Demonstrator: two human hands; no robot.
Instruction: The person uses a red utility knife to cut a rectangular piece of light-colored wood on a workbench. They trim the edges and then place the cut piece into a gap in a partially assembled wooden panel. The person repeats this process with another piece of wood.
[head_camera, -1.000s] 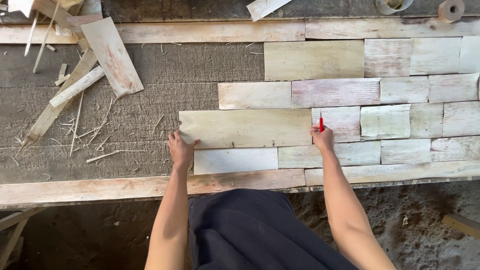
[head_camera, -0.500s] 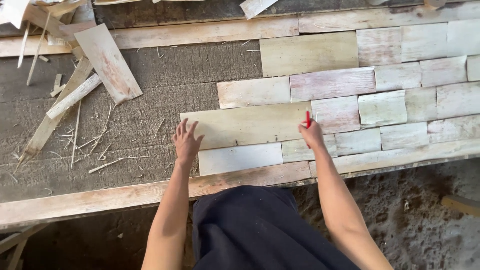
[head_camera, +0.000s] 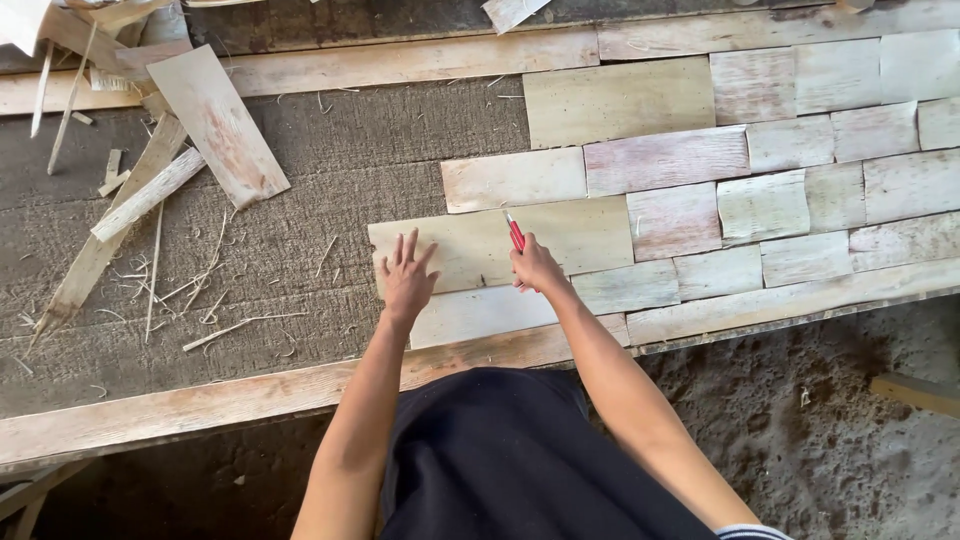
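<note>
Red knife (head_camera: 514, 231): gripped in the closed right hand (head_camera: 536, 266), long axis pointing away from the person. Left hand (head_camera: 406, 275): fingers spread, flat on the pale sheet (head_camera: 590, 232), which runs crosswise beneath both hands.

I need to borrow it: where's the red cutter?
In the head view, the red cutter is in the right hand, over the wide pale sheet, centre frame.

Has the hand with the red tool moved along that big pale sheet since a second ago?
Yes. The right hand with the red cutter has slid leftward, from the right end of the large veneer sheet to about its middle.
</note>
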